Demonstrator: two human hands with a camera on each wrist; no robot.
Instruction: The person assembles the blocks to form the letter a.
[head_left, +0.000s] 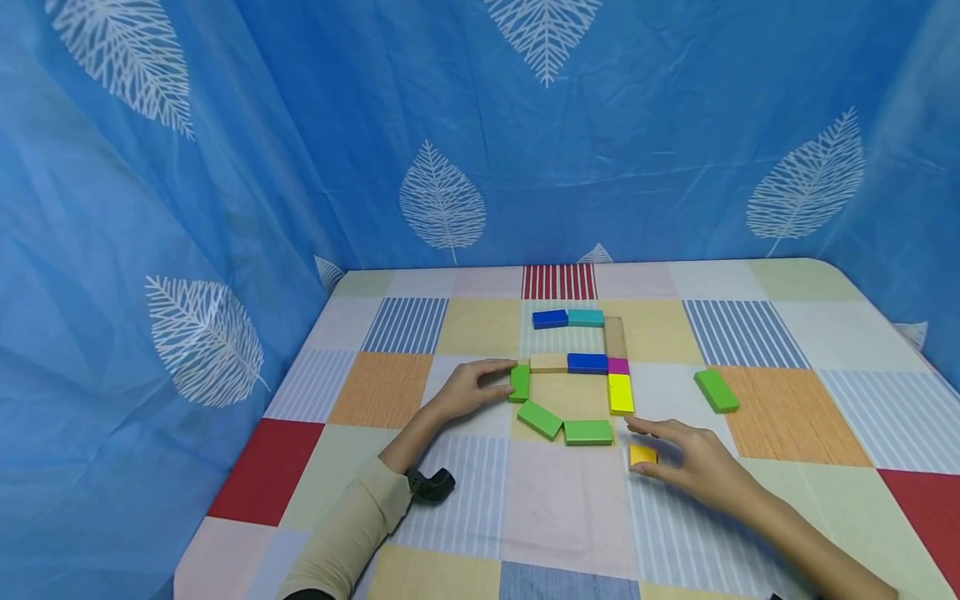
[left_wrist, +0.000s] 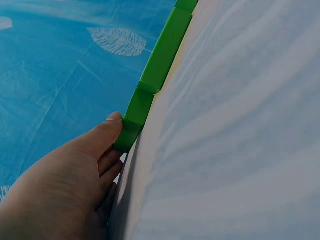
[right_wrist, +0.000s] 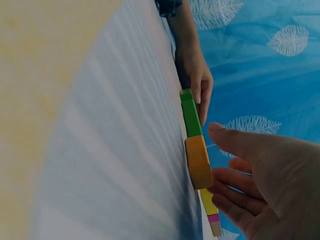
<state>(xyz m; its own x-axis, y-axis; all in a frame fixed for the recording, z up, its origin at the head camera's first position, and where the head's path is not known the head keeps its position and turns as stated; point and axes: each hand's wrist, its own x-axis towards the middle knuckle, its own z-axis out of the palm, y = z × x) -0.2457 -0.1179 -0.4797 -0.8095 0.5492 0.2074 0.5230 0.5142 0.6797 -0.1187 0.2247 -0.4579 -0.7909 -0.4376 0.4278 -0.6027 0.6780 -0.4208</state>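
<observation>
My left hand (head_left: 471,390) is at the left side of the block outline, thumb and fingertips right at an upright-lying green block (head_left: 519,383). In the left wrist view the thumb meets the end of that block, the other fingers extended beside it. At the outline's lower right, my right hand (head_left: 701,462) is spread around a yellow-orange block (head_left: 642,455), with thumb and index finger apart. From the right wrist, a gap shows between the thumb and this orange block (right_wrist: 199,162), while the other fingertips come close to its end.
Two more green blocks (head_left: 588,432) form the lower edge. A yellow block (head_left: 620,394), a magenta one (head_left: 618,366), blue, turquoise and wooden blocks (head_left: 614,337) continue the outline. One loose green block (head_left: 717,391) lies to the right on the patchwork cloth (head_left: 570,508). Blue leaf-patterned curtains (head_left: 600,175) hang behind.
</observation>
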